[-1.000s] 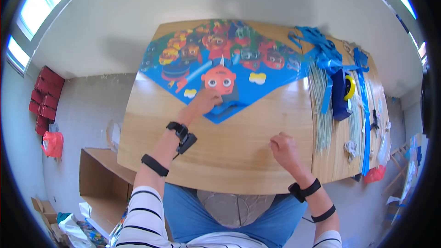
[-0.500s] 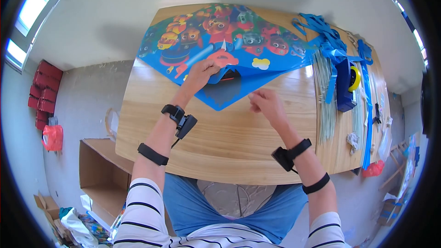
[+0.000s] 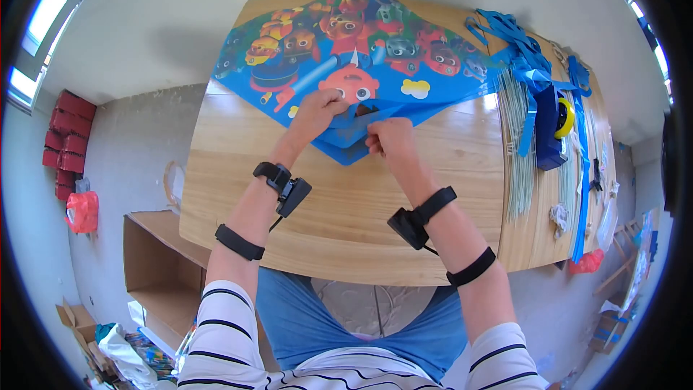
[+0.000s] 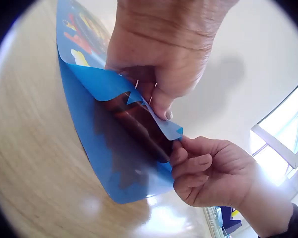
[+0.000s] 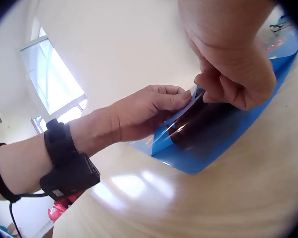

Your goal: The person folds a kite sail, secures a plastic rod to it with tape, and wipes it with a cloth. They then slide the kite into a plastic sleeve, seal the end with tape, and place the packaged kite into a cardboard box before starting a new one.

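A person stands or sits at the near side of a wooden counter (image 3: 346,209), on which a printed plastic sheet (image 3: 415,105) lies with one corner pointing to the body. The sheet is blue and shows cartoon figures. It seems to have two layers, because near this corner the upper layer (image 4: 94,82) rises from the lower layer (image 4: 82,116), and a dark brown patch (image 4: 139,126) shows in the gap.

The left hand (image 3: 312,115) is closed in a pinch, with thumb and fingers on the raised edge of the upper layer. This grip probably serves to keep the edge up, so that the opening stays accessible. The right hand (image 3: 395,141) is beside it; its fingers are curled, and the thumb and a fingertip pinch the same edge near its end. Two holding points so close together probably give better control of such a thin, flexible material, which could slip or crease.

The rest of the sheet lies across the counter, so the surface carries most of its weight. To the right, a dark blue tape dispenser (image 3: 550,141) with a yellow tape roll (image 3: 565,117) stands beside thin pale sticks (image 3: 516,166), probably within easy reach. Blue strips (image 3: 505,43) lie in a loose heap behind.
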`<state>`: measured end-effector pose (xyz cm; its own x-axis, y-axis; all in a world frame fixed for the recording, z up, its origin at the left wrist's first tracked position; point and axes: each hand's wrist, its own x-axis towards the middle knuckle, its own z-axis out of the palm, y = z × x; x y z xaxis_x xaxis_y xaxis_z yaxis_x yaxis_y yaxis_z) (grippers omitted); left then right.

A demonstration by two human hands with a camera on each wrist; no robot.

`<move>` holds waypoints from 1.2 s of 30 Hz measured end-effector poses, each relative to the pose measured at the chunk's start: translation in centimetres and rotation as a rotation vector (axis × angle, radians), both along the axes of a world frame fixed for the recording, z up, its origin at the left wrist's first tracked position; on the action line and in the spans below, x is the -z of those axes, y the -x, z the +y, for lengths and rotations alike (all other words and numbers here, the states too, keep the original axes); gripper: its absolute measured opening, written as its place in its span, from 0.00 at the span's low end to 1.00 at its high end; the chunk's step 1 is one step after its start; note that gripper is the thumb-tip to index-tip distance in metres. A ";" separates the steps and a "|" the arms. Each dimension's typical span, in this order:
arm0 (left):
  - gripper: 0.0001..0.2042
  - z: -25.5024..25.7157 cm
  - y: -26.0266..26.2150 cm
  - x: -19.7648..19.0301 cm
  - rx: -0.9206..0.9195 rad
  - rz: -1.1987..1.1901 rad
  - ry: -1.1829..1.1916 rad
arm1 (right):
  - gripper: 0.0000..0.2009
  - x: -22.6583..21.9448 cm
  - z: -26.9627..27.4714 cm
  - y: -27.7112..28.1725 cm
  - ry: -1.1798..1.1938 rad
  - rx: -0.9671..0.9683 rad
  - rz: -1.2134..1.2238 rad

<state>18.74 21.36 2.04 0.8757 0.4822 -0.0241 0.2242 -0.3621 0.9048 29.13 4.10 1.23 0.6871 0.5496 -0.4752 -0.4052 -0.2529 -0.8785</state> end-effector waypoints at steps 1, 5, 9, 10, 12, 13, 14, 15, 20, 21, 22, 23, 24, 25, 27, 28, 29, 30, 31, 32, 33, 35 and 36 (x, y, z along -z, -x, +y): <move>0.11 0.0 0.0 0.0 -0.044 0.004 0.023 | 0.09 0.6 -0.5 0.4 0.049 -0.039 -0.021; 0.10 1.2 -0.5 1.4 -0.104 -0.084 0.008 | 0.08 1.0 -2.6 1.2 0.333 -0.263 -0.380; 0.09 0.2 -0.5 -1.3 -0.135 -0.100 -0.001 | 0.11 -1.6 -3.5 2.6 0.428 -0.216 -1.311; 0.09 -0.2 -0.5 -1.9 -0.158 -0.090 -0.018 | 0.13 -2.4 -3.3 2.3 0.433 -0.276 -1.357; 0.08 -0.4 -0.6 -2.3 -0.217 -0.185 -0.131 | 0.16 -2.3 -3.1 1.7 0.390 -0.336 -1.366; 0.08 -0.4 -0.9 -2.4 -0.239 -0.239 -0.183 | 0.18 -1.1 -2.9 1.2 0.345 -0.331 -1.331; 0.07 -0.4 -1.1 -2.6 -0.273 -0.279 -0.228 | 0.19 0.0 -2.9 0.4 0.300 -0.325 -1.301; 0.07 -0.2 -1.1 -2.9 -0.309 -0.317 -0.271 | 0.20 0.3 -3.0 -0.3 0.302 -0.300 -1.272; 0.07 0.8 -0.4 -1.2 -0.392 -0.217 -0.321 | 0.28 3.3 -4.3 -4.7 0.397 -0.183 -1.425; 0.07 1.0 -0.3 -0.3 -0.396 -0.222 -0.313 | 0.29 3.4 -4.7 -5.5 0.434 -0.184 -1.417; 0.07 0.9 -0.1 0.1 -0.399 -0.224 -0.305 | 0.29 3.5 -5.2 -6.3 0.472 -0.185 -1.407; 0.07 1.0 0.2 0.5 -0.411 -0.246 -0.286 | 0.30 3.6 -5.9 -6.9 0.511 -0.189 -1.393; 0.07 0.9 0.5 0.7 -0.425 -0.266 -0.266 | 0.29 3.5 -6.4 -7.6 0.515 -0.181 -1.354; 0.07 1.0 0.8 0.9 -0.437 -0.286 -0.246 | 0.29 3.2 -6.8 -8.5 0.521 -0.172 -1.315; 0.08 2.6 1.4 2.7 -0.499 -0.316 -0.172 | 0.29 2.7 -7.9 -10.6 0.540 -0.135 -1.248; 0.08 3.3 1.6 3.2 -0.529 -0.330 -0.135 | 0.29 2.8 -8.7 -12.0 0.554 -0.108 -1.217; 0.08 3.8 1.9 3.6 -0.547 -0.327 -0.068 | 0.29 2.9 -9.5 -13.4 0.566 -0.083 -1.185; 0.08 4.1 2.2 3.8 -0.566 -0.321 -0.001 | 0.30 3.0 -10.4 -15.2 0.594 -0.050 -1.128; 0.08 4.3 2.5 3.8 -0.586 -0.313 0.065 | 0.31 3.3 -11.3 -17.3 0.620 -0.019 -1.070; 0.08 4.3 2.8 3.7 -0.600 -0.313 0.147 | 0.32 3.5 -12.3 -19.1 0.644 0.012 -1.011; 0.09 4.3 3.1 3.4 -0.614 -0.312 0.229 | 0.30 3.8 -13.3 -20.8 0.563 0.121 -0.983; 0.09 4.4 3.2 3.5 -0.628 -0.323 0.345 | 0.27 4.7 -15.5 -23.8 0.400 0.335 -0.919; 0.09 4.7 3.4 3.8 -0.629 -0.336 0.379 | 0.27 5.5 -16.5 -25.6 0.297 0.381 -0.786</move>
